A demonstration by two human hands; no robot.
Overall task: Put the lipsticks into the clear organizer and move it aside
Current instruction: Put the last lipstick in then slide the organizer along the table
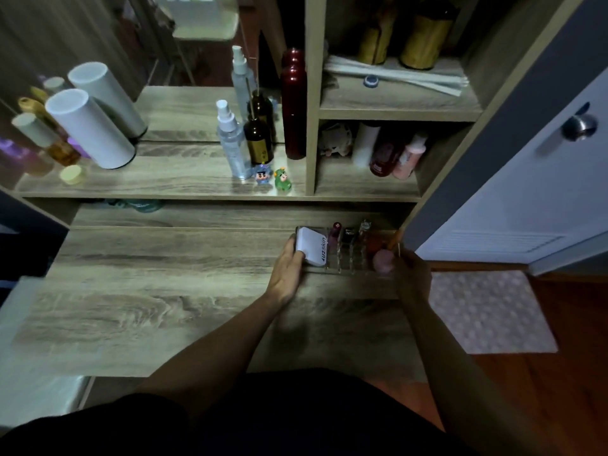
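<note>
both forearms reach forward from the dark-clothed lap across the wooden desk (138, 291). left hand (288, 268) is curled round the left end of the clear organizer (348, 255), thumb on the white tube (312, 246) lying in it. right hand (411, 268) clasps the right end, fingers wrapped and closed on the wall. organizer sits at the desk's far right edge, its long axis running left to right; lipsticks (336, 233) stand upright in its slots, tips pointing up.
</note>
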